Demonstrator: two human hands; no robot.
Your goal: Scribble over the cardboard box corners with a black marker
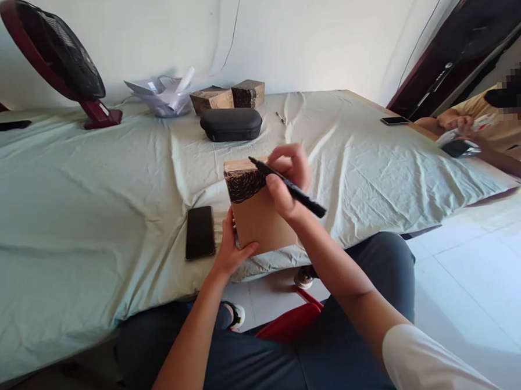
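A brown cardboard box point(264, 221) stands near the table's front edge, with dense black scribbles across the top part of the side facing me. My left hand point(234, 246) grips its lower left corner, the thumb lying on the front face and the fingers mostly hidden behind. In my right hand point(289, 173) is a black marker point(302, 197), pinched between thumb and fingers. The marker's tip points up and left, over the scribbled part near the box's top edge; whether it touches cannot be told. A dark phone point(199, 233) lies just left of the box.
Behind the box sit a black hard case point(231, 124), two scribbled cardboard boxes point(249, 94), a clear plastic container point(163, 98) and a fan point(61, 60). A small pen point(280, 118) lies right of the case. At right, another person point(497, 124) handles something beside a phone point(395, 120).
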